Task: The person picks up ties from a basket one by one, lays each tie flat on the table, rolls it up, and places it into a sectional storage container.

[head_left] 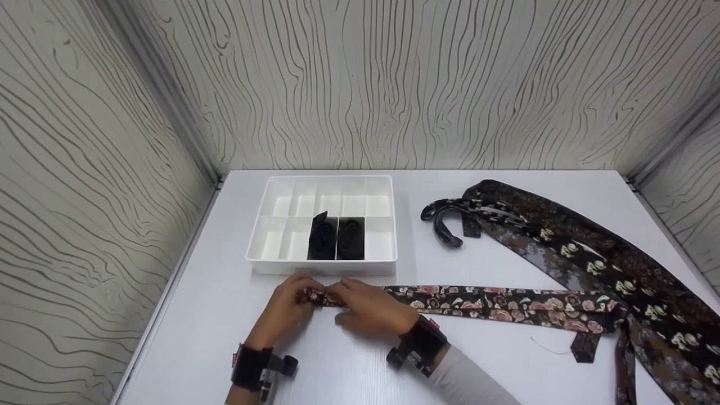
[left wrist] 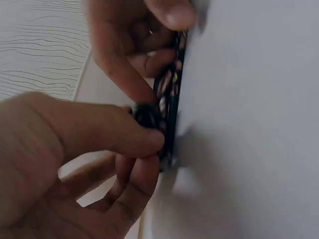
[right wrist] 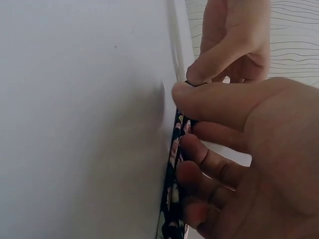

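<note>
L hand (head_left: 286, 304) is pinching the coiled L end of a long dark fabric necktie w/ pink roses (head_left: 506, 304), thumb & fingertips bent round the roll. R hand (head_left: 371, 306) is gripping the same tie right beside the coil, fingers curling on the strip. Tie is lying on the white smooth-topped table (head_left: 197, 337), just in front of a white rectangular 10-compartment tray (head_left: 323, 269), its R end meeting a heap of dark floral-patterned fabric ties (head_left: 596, 267). Two rolled black fabric bundles (head_left: 351, 239) are sitting in the tray's front row, 3rd & 4th compartments from L.
</note>
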A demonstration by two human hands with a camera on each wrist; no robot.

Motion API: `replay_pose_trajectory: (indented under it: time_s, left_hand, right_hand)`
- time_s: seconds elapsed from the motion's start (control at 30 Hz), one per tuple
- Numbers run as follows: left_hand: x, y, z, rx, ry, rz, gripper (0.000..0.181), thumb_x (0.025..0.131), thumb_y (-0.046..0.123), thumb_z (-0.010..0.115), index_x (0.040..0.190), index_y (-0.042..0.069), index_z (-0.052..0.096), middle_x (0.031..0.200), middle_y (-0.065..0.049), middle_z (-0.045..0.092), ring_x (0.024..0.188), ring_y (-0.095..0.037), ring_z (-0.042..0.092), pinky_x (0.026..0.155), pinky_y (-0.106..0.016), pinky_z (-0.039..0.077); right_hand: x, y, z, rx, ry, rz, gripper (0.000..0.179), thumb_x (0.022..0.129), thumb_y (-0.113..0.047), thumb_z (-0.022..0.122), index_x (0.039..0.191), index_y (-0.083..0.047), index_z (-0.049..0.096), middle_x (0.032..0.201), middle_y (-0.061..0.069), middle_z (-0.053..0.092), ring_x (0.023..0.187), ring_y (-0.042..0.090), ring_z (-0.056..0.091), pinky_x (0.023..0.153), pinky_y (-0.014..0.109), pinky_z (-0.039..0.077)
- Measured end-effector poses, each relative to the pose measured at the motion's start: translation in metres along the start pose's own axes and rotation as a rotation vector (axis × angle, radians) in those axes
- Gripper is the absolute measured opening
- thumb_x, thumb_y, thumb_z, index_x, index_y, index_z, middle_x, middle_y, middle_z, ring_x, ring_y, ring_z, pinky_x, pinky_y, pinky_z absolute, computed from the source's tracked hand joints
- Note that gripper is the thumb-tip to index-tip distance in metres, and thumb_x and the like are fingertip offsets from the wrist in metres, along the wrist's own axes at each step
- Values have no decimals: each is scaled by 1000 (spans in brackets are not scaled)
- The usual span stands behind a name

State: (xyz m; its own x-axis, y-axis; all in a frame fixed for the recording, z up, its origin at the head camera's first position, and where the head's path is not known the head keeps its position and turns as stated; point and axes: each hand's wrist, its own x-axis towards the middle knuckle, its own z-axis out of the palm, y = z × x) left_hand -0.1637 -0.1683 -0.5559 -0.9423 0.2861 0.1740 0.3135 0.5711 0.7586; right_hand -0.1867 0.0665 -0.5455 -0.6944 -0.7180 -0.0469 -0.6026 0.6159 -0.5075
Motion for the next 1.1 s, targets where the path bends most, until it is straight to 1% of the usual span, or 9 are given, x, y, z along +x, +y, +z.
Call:
replay_pose_trajectory:
  time_s: [0.1, 0.23, 0.3, 0.4, 0.53, 0.77, 0.9, 1.03, 1.1]
  left_hand:
    - [3, 1, -1, 42, -25, -14, 43, 81, -13, 78, 117, 8, 72, 110, -6, 68, 96, -20, 60, 84, -32, 53]
    - [2, 2, 2, 89, -32, -18, 43, 79, -10, 81, 114, 9, 66, 110, -5, 66, 102, -21, 58, 88, -37, 54]
    - [2, 3, 4, 111, -25, 6, 40, 78, -13, 78, 109, 10, 68, 116, -5, 66, 108, -22, 58, 93, -40, 55]
    - [0, 5, 4, 142, -21, 13, 41, 75, -14, 76, 105, 13, 71, 118, -2, 65, 108, -20, 59, 93, -40, 55]
    - [0, 11, 1, 161, -41, -35, 37, 75, -12, 75, 98, 17, 72, 101, 5, 62, 93, -14, 59, 84, -32, 53]
    - [-2, 22, -3, 235, -80, -81, 31, 75, -8, 77, 98, 12, 68, 101, -1, 57, 90, -17, 59, 80, -34, 53]
    - [-1, 23, -4, 153, -93, -80, 36, 78, -6, 79, 109, 8, 67, 109, -6, 57, 91, -18, 59, 80, -32, 55]
    - [0, 23, -4, 20, -93, -52, 38, 81, -6, 81, 114, 6, 65, 111, -7, 62, 93, -17, 62, 80, -28, 56]
    - [1, 23, -3, 14, -95, -22, 35, 81, -8, 79, 110, 6, 66, 108, -6, 63, 92, -17, 63, 79, -27, 56]
  right_hand:
    - [4, -2, 0, 37, 18, 67, 59, 101, -44, 69, 153, -23, 50, 133, -2, 67, 116, 16, 67, 98, 37, 58]
    - [11, -5, 4, 32, 58, 99, 55, 99, -52, 70, 141, -19, 57, 118, -3, 71, 97, 12, 67, 83, 30, 57]
    - [13, -5, 5, 14, 85, 88, 48, 97, -51, 72, 132, -20, 60, 104, -6, 69, 85, 8, 62, 73, 25, 52]
    - [14, -5, 6, -17, 132, 74, 40, 100, -41, 72, 134, -22, 63, 94, -8, 68, 77, 7, 58, 68, 24, 49]
    - [15, -2, 7, -14, 149, 63, 36, 100, -33, 72, 134, -25, 64, 90, -10, 67, 75, 7, 58, 68, 25, 48]
    - [17, -4, 7, -14, 105, 31, 43, 91, -53, 79, 124, -28, 67, 94, -12, 69, 76, 3, 57, 70, 24, 48]
    - [17, -3, 10, 3, 134, 49, 48, 90, -48, 81, 131, -26, 68, 87, -10, 68, 71, 4, 55, 65, 22, 46]
    - [16, -2, 10, 48, 157, 58, 40, 88, -40, 85, 123, -24, 71, 82, -9, 66, 69, 4, 53, 63, 20, 45]
    - [15, -1, 8, 84, 137, 52, 34, 87, -39, 86, 112, -23, 69, 82, -9, 64, 69, 4, 54, 62, 21, 46]
